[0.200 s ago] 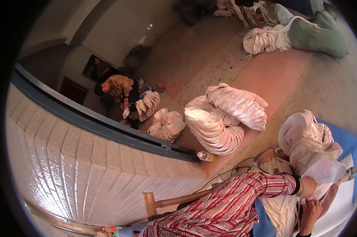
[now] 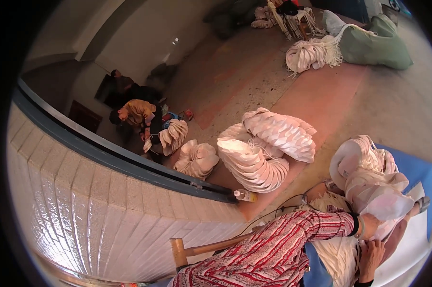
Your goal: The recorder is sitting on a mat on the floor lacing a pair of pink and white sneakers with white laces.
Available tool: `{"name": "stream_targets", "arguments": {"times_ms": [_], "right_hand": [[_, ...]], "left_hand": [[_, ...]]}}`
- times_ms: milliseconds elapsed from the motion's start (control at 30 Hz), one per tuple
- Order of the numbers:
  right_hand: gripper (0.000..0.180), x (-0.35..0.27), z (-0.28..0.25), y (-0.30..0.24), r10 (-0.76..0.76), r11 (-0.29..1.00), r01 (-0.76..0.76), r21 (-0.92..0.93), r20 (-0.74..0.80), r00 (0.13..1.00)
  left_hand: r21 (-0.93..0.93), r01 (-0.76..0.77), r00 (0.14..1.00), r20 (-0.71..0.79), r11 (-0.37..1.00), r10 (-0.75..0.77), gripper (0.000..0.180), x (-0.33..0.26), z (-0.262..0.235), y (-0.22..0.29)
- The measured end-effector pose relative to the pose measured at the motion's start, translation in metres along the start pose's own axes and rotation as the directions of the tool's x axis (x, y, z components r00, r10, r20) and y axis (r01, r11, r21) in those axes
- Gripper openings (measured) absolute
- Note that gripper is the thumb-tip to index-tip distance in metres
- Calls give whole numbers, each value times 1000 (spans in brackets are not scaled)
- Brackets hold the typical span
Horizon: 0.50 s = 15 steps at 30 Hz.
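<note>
We are wearing a red-and-white striped top, a black cuff is edging its sleeve, and a bangle is circling one wrist.

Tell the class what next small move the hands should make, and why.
Probably bring the right hand up to the lower end of the pale bundle: the left hand is already at that end, and the right hand is just below it. Whether the right hand grips anything is unclear.
</note>
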State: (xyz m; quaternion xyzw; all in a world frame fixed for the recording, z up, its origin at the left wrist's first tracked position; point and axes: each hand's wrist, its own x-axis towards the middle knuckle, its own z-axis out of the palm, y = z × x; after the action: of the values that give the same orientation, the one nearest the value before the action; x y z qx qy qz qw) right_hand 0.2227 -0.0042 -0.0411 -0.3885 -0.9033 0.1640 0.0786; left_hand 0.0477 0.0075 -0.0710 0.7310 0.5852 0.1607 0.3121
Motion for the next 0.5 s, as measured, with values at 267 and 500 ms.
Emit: {"name": "stream_targets", "arguments": {"times_ms": [267,500], "right_hand": [[26,-3,-31,11,395,896,-293,334,-296,870],[28,20,-13,29,451,844,-383,374,-109,886]], "left_hand": [[19,-9,981,194,1000,5,77,1,-5,9],[124,99,936,326,987,-135,58,2,-49,23]]}}
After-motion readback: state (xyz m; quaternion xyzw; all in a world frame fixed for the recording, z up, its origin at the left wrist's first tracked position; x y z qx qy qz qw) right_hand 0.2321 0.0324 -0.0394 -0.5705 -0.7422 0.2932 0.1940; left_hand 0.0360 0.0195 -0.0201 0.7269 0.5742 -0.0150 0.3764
